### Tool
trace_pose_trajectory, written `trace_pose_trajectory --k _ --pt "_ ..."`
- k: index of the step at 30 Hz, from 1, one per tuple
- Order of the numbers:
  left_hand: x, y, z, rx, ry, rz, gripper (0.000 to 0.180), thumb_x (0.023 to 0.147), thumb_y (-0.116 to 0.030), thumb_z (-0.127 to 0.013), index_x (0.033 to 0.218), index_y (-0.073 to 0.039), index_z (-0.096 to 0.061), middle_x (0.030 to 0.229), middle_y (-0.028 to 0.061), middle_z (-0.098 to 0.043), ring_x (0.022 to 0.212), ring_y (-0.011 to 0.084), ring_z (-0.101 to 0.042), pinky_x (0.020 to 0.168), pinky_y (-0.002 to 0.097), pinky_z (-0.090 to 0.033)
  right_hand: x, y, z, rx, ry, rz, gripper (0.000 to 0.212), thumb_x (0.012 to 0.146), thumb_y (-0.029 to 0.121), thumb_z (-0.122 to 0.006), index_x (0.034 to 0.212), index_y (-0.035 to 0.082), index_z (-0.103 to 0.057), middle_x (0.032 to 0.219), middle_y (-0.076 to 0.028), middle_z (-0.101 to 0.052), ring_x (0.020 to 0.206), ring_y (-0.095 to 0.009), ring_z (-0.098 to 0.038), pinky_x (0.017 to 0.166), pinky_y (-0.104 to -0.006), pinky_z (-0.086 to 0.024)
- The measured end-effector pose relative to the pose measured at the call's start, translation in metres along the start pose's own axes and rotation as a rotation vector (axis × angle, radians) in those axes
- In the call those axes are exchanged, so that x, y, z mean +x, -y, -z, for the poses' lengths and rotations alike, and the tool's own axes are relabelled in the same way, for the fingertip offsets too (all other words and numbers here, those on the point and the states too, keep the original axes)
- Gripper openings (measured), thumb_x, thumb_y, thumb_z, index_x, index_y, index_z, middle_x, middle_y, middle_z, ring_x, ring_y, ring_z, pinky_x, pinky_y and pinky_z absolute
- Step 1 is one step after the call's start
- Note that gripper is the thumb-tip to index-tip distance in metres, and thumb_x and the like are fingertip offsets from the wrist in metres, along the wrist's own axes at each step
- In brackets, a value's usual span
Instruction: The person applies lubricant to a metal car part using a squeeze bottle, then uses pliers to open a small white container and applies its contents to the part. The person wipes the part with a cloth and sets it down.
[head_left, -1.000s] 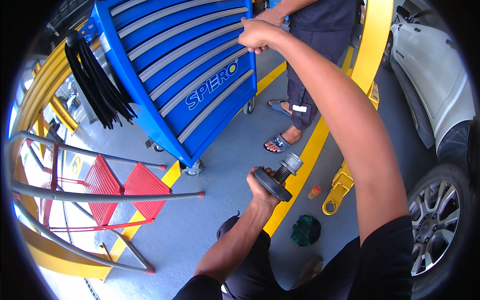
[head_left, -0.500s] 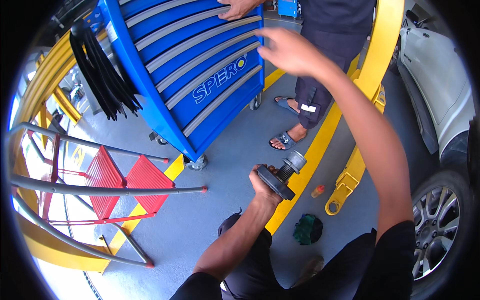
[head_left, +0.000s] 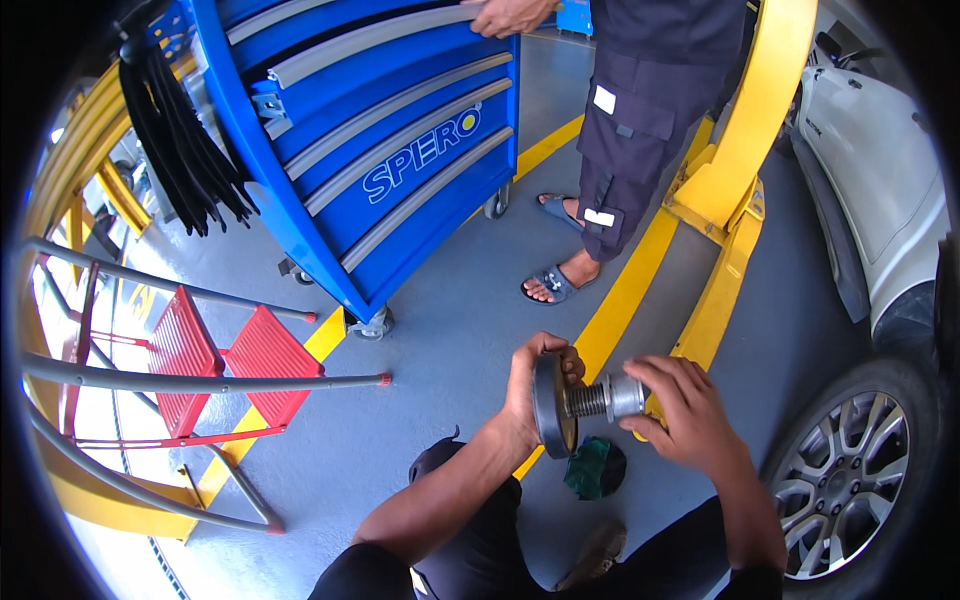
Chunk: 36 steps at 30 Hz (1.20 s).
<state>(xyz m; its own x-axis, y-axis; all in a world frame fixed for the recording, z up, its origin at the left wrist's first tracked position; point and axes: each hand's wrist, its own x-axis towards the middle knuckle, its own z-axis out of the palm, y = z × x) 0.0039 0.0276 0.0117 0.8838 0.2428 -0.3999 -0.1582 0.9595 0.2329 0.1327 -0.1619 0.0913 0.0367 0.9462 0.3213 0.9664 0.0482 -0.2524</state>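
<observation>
A lift pad (head_left: 552, 405) with a thick black disc lies nearly level in front of me, disc edge-on. My left hand (head_left: 527, 388) is wrapped round the disc. From the disc a threaded stem (head_left: 587, 402) runs right into a silver metal collar (head_left: 627, 395). My right hand (head_left: 690, 412) holds the collar's end, fingers over the top and thumb below. Under the pad, a dark green cloth (head_left: 597, 468) is on the floor, partly hidden by the disc.
Ahead stands a blue tool cabinet (head_left: 350, 250) on castors; another person's hand (head_left: 510, 15) is at a drawer pulled partly out. A red-stepped ladder (head_left: 270, 365) is at left. A yellow lift post (head_left: 765, 100) and white car (head_left: 870, 170) are at right.
My right hand has come down from beside the cabinet onto the collar. The lift pad has turned from slanting to nearly level. An upper drawer now stands partly out.
</observation>
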Motion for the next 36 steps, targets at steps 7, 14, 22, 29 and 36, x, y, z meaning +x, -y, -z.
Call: trace_pose_trajectory --k 7,14,22,29,36 --pt "-0.005 -0.008 -0.012 0.326 0.136 0.021 0.04 0.097 -0.035 -0.046 0.066 -0.011 -0.042 0.064 0.0011 -0.042 0.058 0.0152 -0.042 0.06 0.03 -0.041 -0.009 -0.006 -0.004 -0.259 -0.172 0.24 0.055 0.09 0.051 -0.078 0.117 0.005 -0.07 0.099 -0.008 -0.073 0.089 -0.027 -0.071 0.083 -0.0412 -0.055" --pt "-0.006 -0.001 -0.015 0.447 0.18 -0.054 0.04 0.096 -0.034 -0.047 0.064 -0.01 -0.041 0.064 0.0013 -0.041 0.06 0.0149 -0.043 0.061 0.0298 -0.041 -0.013 -0.014 -0.023 0.973 0.328 -0.753 0.053 0.103 0.054 -0.059 0.104 0.002 -0.073 0.07 -0.011 -0.069 0.061 -0.032 -0.067 0.063 -0.0401 -0.055" --pt "-0.007 -0.01 -0.012 0.237 0.143 -0.055 0.04 0.097 -0.034 -0.047 0.065 -0.01 -0.042 0.065 0.0029 -0.041 0.063 0.0185 -0.046 0.062 0.0319 -0.043 -0.01 -0.013 0.005 -0.072 -0.165 0.152 0.055 0.095 0.055 -0.074 0.121 0.007 -0.066 0.113 -0.01 -0.07 0.097 -0.03 -0.072 0.086 -0.0428 -0.058" --pt "-0.005 -0.005 -0.01 0.288 0.17 -0.003 0.039 0.097 -0.031 -0.047 0.064 -0.011 -0.041 0.064 0.0023 -0.042 0.06 0.0174 -0.045 0.061 0.0303 -0.043 -0.013 -0.008 -0.014 0.466 -0.019 -0.227 0.049 0.098 0.052 -0.07 0.097 0.003 -0.073 0.068 -0.008 -0.067 0.061 -0.025 -0.068 0.06 -0.0354 -0.053" --pt "-0.007 -0.007 -0.011 0.3 0.084 -0.126 0.039 0.096 -0.033 -0.05 0.064 -0.012 -0.042 0.063 0.0015 -0.042 0.059 0.0171 -0.044 0.062 0.0316 -0.043 0.001 -0.008 -0.002 0.218 -0.198 0.048 0.043 0.101 0.047 -0.069 0.111 0.005 -0.07 0.101 -0.01 -0.071 0.087 -0.03 -0.072 0.077 -0.0411 -0.058"
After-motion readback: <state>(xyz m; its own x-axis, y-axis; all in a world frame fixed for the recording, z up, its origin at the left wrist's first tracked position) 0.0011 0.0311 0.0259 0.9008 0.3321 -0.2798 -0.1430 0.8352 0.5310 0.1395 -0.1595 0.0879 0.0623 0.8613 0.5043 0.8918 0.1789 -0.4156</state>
